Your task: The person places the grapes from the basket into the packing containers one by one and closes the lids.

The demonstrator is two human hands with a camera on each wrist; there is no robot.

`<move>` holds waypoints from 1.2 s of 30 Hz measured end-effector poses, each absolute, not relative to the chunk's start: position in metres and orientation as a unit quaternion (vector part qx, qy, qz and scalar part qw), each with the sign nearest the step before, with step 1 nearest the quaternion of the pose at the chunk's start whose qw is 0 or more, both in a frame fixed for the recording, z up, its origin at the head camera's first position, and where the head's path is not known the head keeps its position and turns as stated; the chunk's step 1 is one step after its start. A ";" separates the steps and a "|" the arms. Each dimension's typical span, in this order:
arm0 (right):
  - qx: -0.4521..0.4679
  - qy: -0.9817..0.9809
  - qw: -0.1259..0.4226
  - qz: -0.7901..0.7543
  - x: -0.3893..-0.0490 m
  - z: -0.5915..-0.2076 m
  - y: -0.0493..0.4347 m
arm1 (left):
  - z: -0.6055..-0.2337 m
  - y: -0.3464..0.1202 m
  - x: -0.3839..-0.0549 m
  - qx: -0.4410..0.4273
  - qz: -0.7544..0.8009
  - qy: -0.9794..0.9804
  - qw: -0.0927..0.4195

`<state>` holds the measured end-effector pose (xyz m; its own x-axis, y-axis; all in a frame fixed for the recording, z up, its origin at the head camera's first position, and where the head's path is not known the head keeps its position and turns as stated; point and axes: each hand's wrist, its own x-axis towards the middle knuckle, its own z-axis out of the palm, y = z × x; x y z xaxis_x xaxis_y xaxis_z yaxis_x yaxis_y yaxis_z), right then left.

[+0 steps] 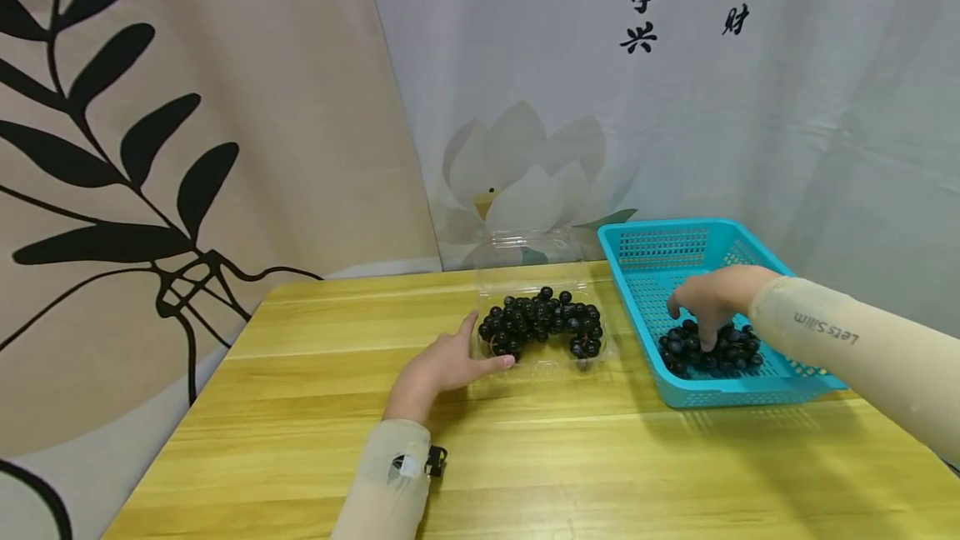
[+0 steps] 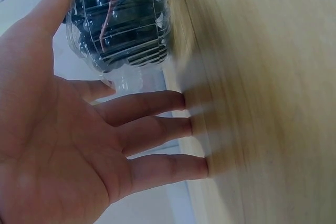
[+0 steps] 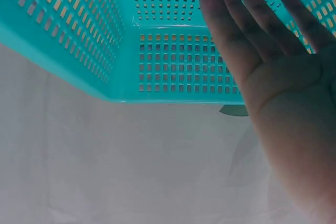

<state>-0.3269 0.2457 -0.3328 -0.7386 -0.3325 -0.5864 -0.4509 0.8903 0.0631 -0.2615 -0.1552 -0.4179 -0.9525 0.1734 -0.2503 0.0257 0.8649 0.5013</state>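
Note:
Black grapes (image 1: 543, 315) fill a clear plastic clamshell box (image 1: 543, 370), with its lid (image 1: 528, 255) standing raised behind. My left hand (image 1: 448, 365) is at the box's front left corner, thumb along the front and index finger along the left side. In the left wrist view, the other fingers (image 2: 157, 128) reach straight down to the tabletop. Inside a blue plastic basket (image 1: 633, 307) lie more black grapes (image 1: 678, 350). Over these, my right hand (image 1: 708, 300) points its fingers downward, one fingertip among the grapes. The right wrist view shows those fingers (image 3: 231, 24) nearly straight.
Both containers stand on a wooden table (image 1: 300, 440), the basket to the right of the box. A printed curtain (image 1: 300, 107) hangs right behind the table's back edge. The basket's perforated walls (image 3: 178, 66) rise around my right hand.

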 end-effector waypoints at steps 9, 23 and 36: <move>-0.214 0.929 0.285 0.097 -0.323 -0.342 0.251 | -0.416 -0.153 -0.262 0.057 0.248 0.956 0.145; -0.206 0.927 0.301 0.089 -0.325 -0.344 0.253 | -0.415 -0.155 -0.261 0.053 0.248 0.957 0.144; -0.167 0.931 0.321 0.049 -0.324 -0.343 0.253 | -0.417 -0.156 -0.260 0.053 0.250 0.956 0.140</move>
